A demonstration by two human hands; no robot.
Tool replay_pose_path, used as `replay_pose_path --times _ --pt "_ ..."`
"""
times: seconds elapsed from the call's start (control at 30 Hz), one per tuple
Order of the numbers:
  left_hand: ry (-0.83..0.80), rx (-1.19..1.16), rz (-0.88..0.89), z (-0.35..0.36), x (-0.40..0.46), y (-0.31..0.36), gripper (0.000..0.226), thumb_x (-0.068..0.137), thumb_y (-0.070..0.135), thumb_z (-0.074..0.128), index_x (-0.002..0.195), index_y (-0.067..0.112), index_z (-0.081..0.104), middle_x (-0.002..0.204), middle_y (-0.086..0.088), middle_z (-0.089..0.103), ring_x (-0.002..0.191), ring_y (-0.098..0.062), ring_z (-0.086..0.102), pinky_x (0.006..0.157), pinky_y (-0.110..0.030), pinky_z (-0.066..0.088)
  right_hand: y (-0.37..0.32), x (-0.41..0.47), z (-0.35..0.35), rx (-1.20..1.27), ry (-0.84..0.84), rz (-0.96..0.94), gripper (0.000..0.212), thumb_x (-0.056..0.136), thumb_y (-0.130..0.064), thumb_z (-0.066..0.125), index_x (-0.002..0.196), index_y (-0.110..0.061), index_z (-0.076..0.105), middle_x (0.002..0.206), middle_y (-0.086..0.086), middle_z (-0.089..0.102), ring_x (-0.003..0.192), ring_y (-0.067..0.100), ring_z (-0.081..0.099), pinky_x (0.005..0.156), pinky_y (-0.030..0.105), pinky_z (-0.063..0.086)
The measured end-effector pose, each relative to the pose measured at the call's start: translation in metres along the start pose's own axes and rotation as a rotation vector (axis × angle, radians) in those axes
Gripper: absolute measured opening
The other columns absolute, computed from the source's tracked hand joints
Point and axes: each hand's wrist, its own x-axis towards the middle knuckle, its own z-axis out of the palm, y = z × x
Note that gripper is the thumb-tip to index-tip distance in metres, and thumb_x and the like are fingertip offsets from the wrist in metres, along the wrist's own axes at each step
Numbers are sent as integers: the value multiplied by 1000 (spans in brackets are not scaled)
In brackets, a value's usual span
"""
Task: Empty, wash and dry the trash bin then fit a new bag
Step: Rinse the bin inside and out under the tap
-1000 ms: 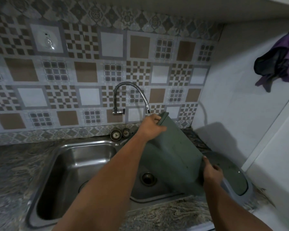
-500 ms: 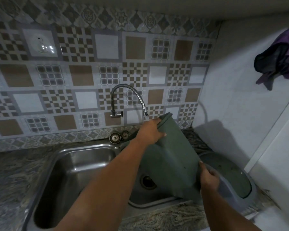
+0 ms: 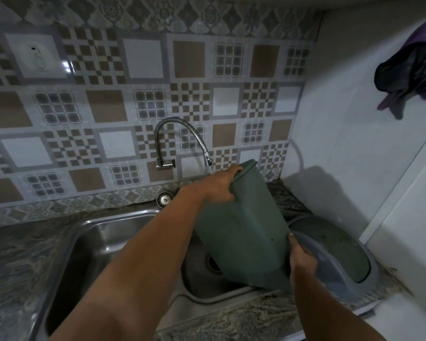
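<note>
A dull green plastic trash bin (image 3: 246,230) is held tilted over the steel sink (image 3: 89,244), its rim up near the spout of the curved tap (image 3: 182,134). My left hand (image 3: 219,185) grips the bin's upper rim. My right hand (image 3: 301,257) holds the bin's lower right corner near its base. The bin's inside faces away and is hidden. Its grey lid with a green swing flap (image 3: 335,257) lies on the counter to the right, just behind my right hand.
The sink drain (image 3: 213,263) shows under the bin. A round strainer (image 3: 164,199) sits at the back edge of the sink. Marbled countertop (image 3: 12,262) runs left and in front. A purple and dark cloth (image 3: 413,70) hangs on the right wall.
The bin has stayed tilted over the sink in both hands, its rim shifting slightly nearer the tap spout. The camera view has drifted a little.
</note>
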Motion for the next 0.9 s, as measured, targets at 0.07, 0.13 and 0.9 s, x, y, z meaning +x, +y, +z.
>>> replay_pose_path --times 0.07,0.13,0.9 --pt "17 -10 -8 -6 0 -7 75 86 22 79 151 19 41 139 -5 58 118 -23 60 104 -42 50 0 -1 -1 3 13 15 81 87 -68 68 139 -6 60 141 21 59 122 45 56 107 61 45" --pt "51 -21 -13 -8 2 -17 54 84 25 82 132 16 62 126 -3 67 110 -20 64 102 -44 52 0 1 -3 4 38 43 87 87 -69 67 146 -7 55 147 21 55 127 46 54 108 61 44" --pt "604 -75 -43 76 28 48 30 89 34 68 116 24 61 98 0 69 105 -24 60 94 -42 29 51 14 3 46 -311 15 95 67 -93 62 122 -16 70 119 8 76 107 31 74 93 57 58"
